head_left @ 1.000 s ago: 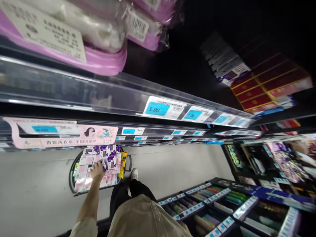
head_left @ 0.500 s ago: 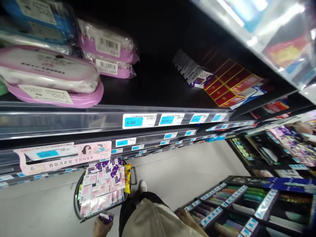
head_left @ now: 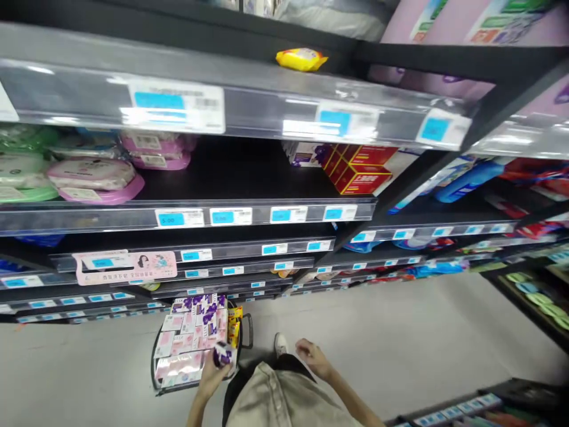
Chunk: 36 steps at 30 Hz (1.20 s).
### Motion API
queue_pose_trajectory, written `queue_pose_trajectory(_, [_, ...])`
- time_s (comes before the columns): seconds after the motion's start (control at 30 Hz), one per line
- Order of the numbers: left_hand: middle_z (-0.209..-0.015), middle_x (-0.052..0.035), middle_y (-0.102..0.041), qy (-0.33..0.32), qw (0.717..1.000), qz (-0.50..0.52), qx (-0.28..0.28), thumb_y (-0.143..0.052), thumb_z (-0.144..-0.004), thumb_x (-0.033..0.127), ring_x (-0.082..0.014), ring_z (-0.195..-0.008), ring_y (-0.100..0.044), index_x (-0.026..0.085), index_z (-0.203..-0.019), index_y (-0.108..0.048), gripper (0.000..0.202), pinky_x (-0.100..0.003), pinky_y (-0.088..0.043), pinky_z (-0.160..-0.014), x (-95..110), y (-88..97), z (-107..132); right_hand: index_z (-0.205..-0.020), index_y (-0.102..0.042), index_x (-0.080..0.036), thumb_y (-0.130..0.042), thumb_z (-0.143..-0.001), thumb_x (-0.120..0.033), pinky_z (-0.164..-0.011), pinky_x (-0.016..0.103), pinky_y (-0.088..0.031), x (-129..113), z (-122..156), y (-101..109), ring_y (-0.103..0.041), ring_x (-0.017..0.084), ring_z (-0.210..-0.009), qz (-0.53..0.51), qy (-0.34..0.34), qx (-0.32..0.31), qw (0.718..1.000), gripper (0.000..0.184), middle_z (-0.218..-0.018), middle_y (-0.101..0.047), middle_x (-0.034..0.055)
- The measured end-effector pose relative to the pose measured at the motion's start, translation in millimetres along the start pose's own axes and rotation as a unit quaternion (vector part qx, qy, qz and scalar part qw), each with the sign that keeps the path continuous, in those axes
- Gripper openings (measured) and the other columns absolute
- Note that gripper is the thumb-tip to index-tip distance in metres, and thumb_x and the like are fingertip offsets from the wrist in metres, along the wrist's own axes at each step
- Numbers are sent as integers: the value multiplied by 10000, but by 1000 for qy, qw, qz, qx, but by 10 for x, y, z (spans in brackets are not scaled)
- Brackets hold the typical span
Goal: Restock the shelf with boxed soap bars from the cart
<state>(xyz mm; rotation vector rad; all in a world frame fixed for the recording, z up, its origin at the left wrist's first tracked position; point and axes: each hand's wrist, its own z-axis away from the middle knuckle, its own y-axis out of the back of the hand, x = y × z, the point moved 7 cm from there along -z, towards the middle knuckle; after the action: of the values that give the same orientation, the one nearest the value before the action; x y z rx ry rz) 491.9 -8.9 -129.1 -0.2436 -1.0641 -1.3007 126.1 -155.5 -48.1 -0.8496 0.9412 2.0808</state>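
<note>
My left hand is closed around a small purple-and-white soap box. It is over the near right part of a basket on the floor. Rows of pink-and-white and purple-and-white soap boxes marked LUX fill that basket, and yellow packets sit along its right side. My right hand hangs in front of my body above the floor, its fingers loosely curled with nothing visible in them.
A black shelf holds wrapped pink and green soap dishes at left and red boxes at right. A yellow packet lies on the shelf above. Price rails jut out along the shelves. Another display rack stands at lower right.
My view has pulled back, showing more shelves. My left hand has moved up and right with the soap box, to over the basket. My right hand has come forward from beside the rack.
</note>
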Motion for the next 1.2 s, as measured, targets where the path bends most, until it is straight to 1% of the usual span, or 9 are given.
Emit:
queue_pose_trajectory(0.13, [-1185,-84,-732,-63,994,85,6,-813,-503,362,-370,-1216,-709,221,-1185,-646,716,-488,-530,-1132,943,-626,116,-1024,-726,-262,-683,-733,-737,-848,445,-572,-218,-148,260,-712,287,-846,-74,56,-68,993,559,-833,-732,38])
queue_pose_trajectory(0.3, [-1341,-137,-651,-169,976,135,-29,-886,-573,307,-331,-1278,-655,182,-1368,-585,860,-450,-504,-1152,2000,-1773,613,-1216,-720,-223,-803,-758,-704,-877,424,-593,-510,-93,693,-752,288,-944,-132,132,-97,978,669,-997,-804,79])
queue_pose_trajectory(0.4, [-1364,-140,-622,-223,963,147,-28,-939,-571,236,-328,-1292,-627,209,-1415,-593,913,-448,-505,-1139,2435,-2266,956,-1075,-736,-203,-854,-738,-677,-664,361,-597,-580,8,1035,-718,244,-748,-198,145,-28,969,594,-871,-787,47])
queue_pose_trajectory(0.47, [-1420,-161,-590,-237,956,169,-43,-946,-604,236,-324,-1276,-632,220,-1440,-603,904,-429,-551,-1060,2629,-2422,1132,-1022,-726,-205,-869,-706,-694,-531,339,-561,-534,85,1292,-668,220,-604,-262,119,47,957,600,-778,-761,26])
queue_pose_trajectory(0.57, [-1490,-183,-572,-246,937,219,-113,-938,-709,361,-303,-1220,-673,215,-1368,-681,722,-367,-599,-903,2854,-2418,1341,-1044,-716,-214,-870,-694,-698,-450,321,-514,-510,213,1564,-626,205,-499,-340,89,102,931,617,-711,-748,17])
queue_pose_trajectory(0.7, [-1432,-177,-677,-232,923,263,-156,-942,-756,460,-225,-1028,-740,181,-1247,-753,596,-357,-601,-920,3061,-2135,1540,-1012,-684,-230,-843,-705,-655,-448,283,-494,-732,321,1745,-626,180,-561,-395,100,127,904,548,-822,-771,23])
queue_pose_trajectory(0.9, [-1384,-140,-713,-223,905,357,-68,-953,-771,461,-216,-1074,-748,201,-1234,-718,580,-361,-593,-998,3176,-1845,1677,-1121,-673,-245,-811,-723,-604,-608,298,-568,-1142,210,1629,-705,209,-759,-408,127,86,900,553,-983,-773,30])
queue_pose_trajectory(1.03, [-1242,-115,-740,-184,905,381,-55,-952,-763,514,-229,-1070,-748,199,-1214,-675,616,-354,-626,-930,3139,-1889,1741,-1091,-692,-245,-828,-742,-545,-777,326,-584,-1307,212,1536,-711,230,-905,-375,179,58,908,480,-1031,-764,33])
queue_pose_trajectory(1.2, [-1208,-116,-764,-160,922,352,-29,-905,-803,546,-244,-1096,-730,173,-1167,-741,546,-368,-617,-963,3139,-1844,1717,-1025,-618,-274,-928,-666,-490,-771,307,-568,-1271,237,1419,-695,205,-853,-369,170,10,914,521,-965,-749,-10])
